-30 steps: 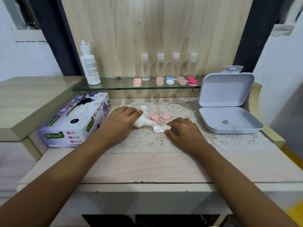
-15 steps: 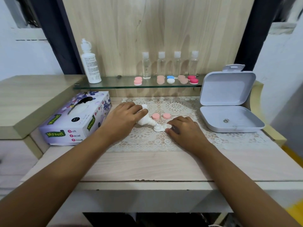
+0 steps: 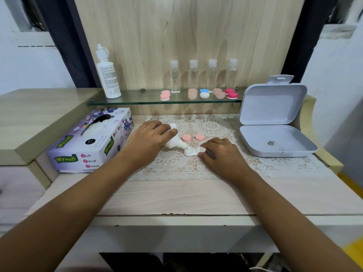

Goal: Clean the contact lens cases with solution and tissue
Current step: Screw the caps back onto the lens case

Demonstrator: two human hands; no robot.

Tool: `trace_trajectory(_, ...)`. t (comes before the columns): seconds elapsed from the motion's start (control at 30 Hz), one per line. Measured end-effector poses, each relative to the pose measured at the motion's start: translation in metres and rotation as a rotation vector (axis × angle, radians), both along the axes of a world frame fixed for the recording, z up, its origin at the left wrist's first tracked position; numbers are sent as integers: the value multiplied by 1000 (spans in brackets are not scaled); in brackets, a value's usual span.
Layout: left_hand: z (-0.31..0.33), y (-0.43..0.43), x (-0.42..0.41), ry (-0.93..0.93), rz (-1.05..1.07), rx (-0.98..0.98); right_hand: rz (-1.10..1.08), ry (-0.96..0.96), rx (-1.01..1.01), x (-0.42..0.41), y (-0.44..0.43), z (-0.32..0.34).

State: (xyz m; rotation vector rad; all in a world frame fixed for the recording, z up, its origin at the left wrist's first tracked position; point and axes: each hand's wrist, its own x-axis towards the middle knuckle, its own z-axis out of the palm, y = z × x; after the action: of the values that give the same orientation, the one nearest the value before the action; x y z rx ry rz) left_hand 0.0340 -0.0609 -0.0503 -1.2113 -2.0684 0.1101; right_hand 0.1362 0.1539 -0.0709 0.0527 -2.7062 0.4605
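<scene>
At frame centre, on lace mat (image 3: 172, 165): left hand (image 3: 149, 140) grips tilted solution bottle (image 3: 173, 142), nozzle at lens case (image 3: 191, 152) well; right hand (image 3: 218, 154) pinches case's other end. Squeeze gently, hold case level, avoid overflow.

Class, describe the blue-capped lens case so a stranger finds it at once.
Start at the glass shelf. A row of small lens cases lies along it. The blue-capped case is midway, the only one blue and white; the rest are pink or red.
</scene>
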Motion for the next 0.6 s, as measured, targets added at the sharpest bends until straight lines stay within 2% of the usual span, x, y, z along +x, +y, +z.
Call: trace_trajectory(0.6, -3, 0, 1, -57, -4, 41, -2, -16, -18, 0, 0, 1)
